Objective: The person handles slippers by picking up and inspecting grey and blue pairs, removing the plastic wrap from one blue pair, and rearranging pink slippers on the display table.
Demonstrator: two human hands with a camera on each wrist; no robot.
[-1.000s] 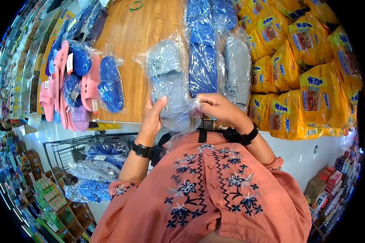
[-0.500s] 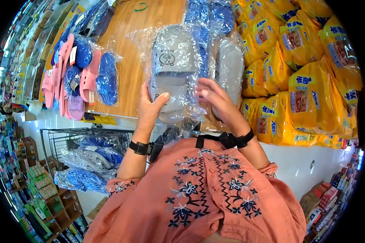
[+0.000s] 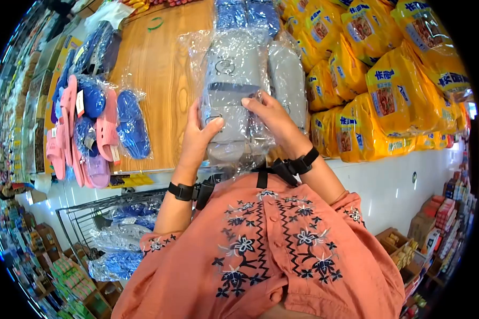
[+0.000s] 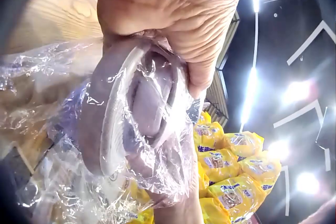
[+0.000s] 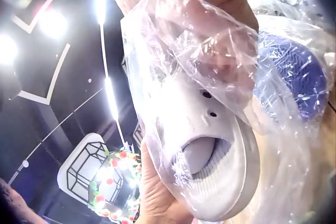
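Grey slippers (image 3: 233, 77), bagged in clear film (image 3: 195, 47), held between my hands over the near part of the wooden table (image 3: 162, 80): left hand (image 3: 198, 134) gripping one side, right hand (image 3: 275, 121) the other. Thumbs on top; even, light pressure should, I reckon, stop this film slipping.

Grey slippers (image 3: 230, 95) with dark animal-face print (image 3: 224, 66), coral shirt (image 3: 269, 260) with black-and-white floral embroidery (image 3: 244, 244), yellow bags (image 3: 396, 93)

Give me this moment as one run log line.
left hand: grips bagged grey slippers, left side | right hand: grips same slippers, right side | on wooden table: bagged blue slippers | to right: yellow packs
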